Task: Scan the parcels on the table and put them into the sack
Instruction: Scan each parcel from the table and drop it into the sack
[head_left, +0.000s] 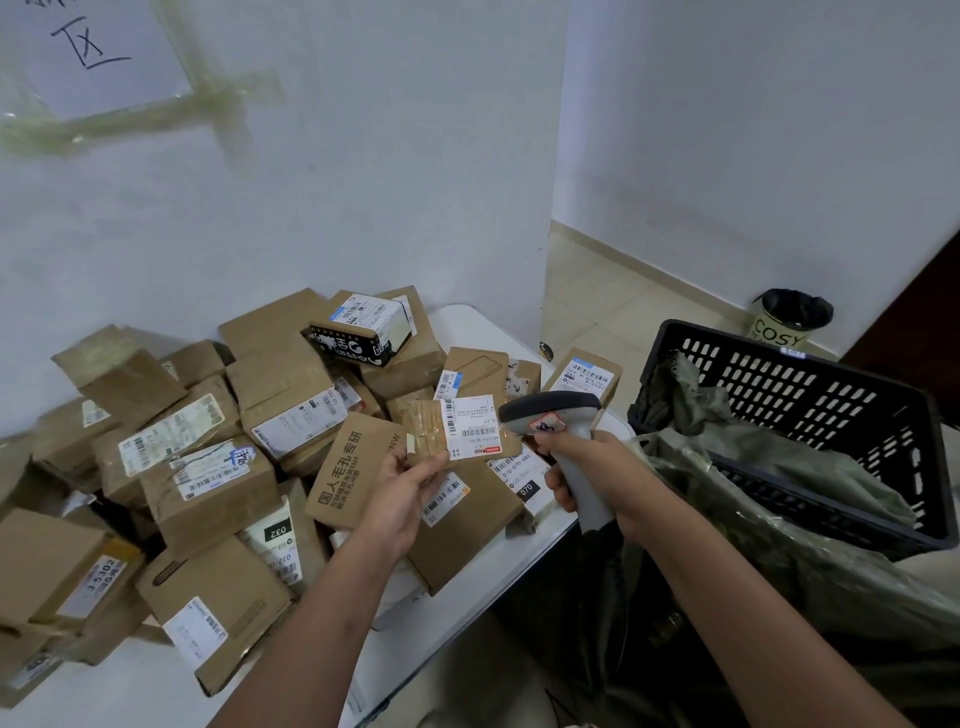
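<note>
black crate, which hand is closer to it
Right. The right hand, gripping the scanner, is just left of the black crate beside the sack. The left hand holds a small parcel farther left, over the pile.

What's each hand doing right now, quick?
Left hand: fingers closed on a small brown parcel, label facing the scanner.
Right hand: fingers closed around the grey barcode scanner, pointed at that parcel.

Head camera looks forward and down — close (wide-angle) over the table (470, 332).
</note>
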